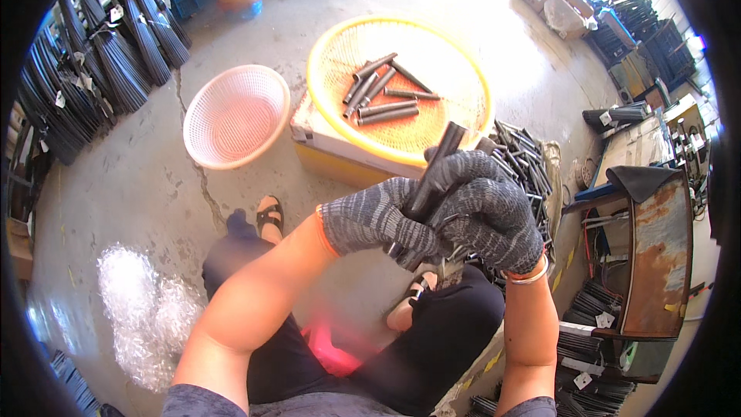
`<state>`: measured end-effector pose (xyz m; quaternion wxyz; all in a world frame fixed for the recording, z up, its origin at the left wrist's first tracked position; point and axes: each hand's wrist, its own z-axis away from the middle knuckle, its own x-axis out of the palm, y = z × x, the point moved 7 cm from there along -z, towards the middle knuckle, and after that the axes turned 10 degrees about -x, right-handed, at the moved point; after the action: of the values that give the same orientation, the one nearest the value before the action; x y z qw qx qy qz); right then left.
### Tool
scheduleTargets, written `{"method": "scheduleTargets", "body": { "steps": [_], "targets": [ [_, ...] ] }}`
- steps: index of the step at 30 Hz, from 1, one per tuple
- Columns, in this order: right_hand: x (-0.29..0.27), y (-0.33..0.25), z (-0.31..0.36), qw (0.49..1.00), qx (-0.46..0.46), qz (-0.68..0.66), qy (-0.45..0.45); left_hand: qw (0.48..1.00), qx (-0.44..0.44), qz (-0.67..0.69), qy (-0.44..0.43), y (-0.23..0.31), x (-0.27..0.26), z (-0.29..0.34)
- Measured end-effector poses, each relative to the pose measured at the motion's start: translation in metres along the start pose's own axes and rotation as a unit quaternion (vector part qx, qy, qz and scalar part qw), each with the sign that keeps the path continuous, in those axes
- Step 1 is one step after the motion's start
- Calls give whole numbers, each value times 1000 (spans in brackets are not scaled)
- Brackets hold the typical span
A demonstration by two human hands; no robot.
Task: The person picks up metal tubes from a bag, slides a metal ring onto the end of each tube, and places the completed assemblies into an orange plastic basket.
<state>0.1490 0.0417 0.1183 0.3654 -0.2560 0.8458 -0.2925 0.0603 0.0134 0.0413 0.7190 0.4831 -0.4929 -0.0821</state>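
Both gloved hands, left hand point(370, 220) & right hand point(490, 212), are closing together round a dark tube point(436, 166) above the lap, tilting it toward the yellow basket point(328, 69) w/ more tubes; loose grip could be letting it slip to the floor.

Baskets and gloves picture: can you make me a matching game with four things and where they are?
Things:
1. yellow basket
2. pink basket
3. dark tube
4. clear plastic wrap

Places:
A. on the floor by the left knee
B. gripped in both gloved hands
C. empty, on the concrete floor
D. on a box, holding several dark tubes

Pairs: 1-D, 2-C, 3-B, 4-A
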Motion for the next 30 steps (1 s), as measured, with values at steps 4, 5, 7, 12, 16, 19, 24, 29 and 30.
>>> {"method": "scheduleTargets", "body": {
  "steps": [4, 5, 7, 12, 16, 19, 24, 29, 30],
  "targets": [
    [-24, 7, -5, 976, 2, -122, 178, 979, -45, -105, 166, 4, -25, 8],
    [-29, 11, -4, 964, 21, -137, 225, 963, -77, -147, 213, 0, -35, 7],
    [-33, 24, -2, 929, 52, -176, 320, 960, -24, -162, 226, -1, -43, 9],
    [13, 50, 20, 942, 76, -171, 278, 957, 1, -113, 267, 6, -44, 17],
    [7, 58, 22, 900, 115, -226, 356, 946, 36, -88, 309, 8, -55, 23],
    [-2, 68, 38, 897, 151, -213, 357, 917, 12, -109, 384, 4, -61, 26],
    [4, 69, 40, 931, 147, -101, 320, 920, -29, -136, 367, 5, -46, 12],
    [-5, 60, 47, 925, 147, -108, 334, 903, 32, -170, 394, 6, -45, 8],
    [-6, 58, 48, 929, 142, -98, 327, 894, 34, -181, 409, 7, -46, 9]
  ]
}}
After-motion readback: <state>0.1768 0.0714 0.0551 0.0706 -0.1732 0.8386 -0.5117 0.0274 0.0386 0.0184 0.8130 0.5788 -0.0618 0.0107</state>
